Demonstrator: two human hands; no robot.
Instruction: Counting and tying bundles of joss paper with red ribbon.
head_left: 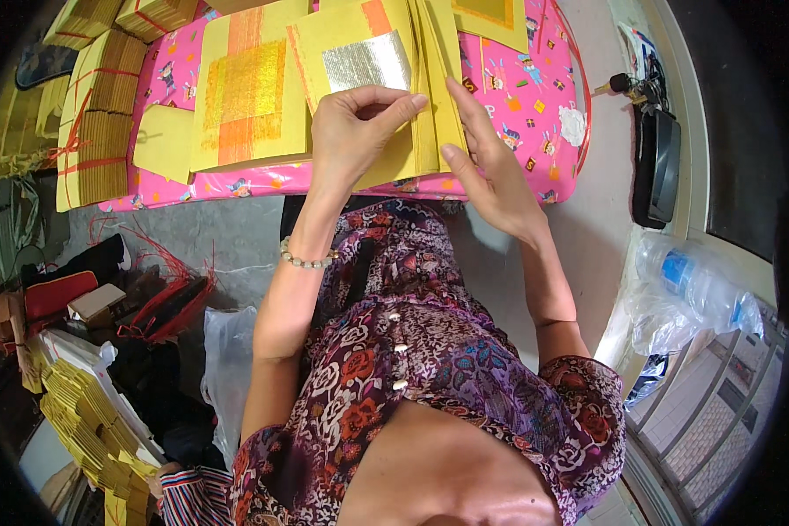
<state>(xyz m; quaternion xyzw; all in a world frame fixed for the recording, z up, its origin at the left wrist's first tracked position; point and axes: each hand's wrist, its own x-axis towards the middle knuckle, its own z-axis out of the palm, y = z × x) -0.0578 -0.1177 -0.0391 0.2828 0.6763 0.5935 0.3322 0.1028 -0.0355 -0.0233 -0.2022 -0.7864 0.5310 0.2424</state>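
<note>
A batch of yellow joss paper sheets [427,44] stands partly on edge over the table, its layers fanned slightly. My right hand [498,175] grips its right side, thumb in front and fingers behind. My left hand [357,136] is closed in a pinch, thumb and forefinger at the left edge of these sheets; the other fingers curl out of sight. Beneath the left hand lies a yellow sheet with a silver foil square [368,63] and an orange band. To its left rests a pile with a gold foil square [247,92] on top.
The table has a pink printed cover [535,88]. Tied yellow paper bundles [96,158] stack at its left end. A folded yellow piece [167,140] lies nearby. A person's striped sleeve [195,495] shows lower left beside more yellow bundles [83,403]. Plastic bottles [701,276] hang right.
</note>
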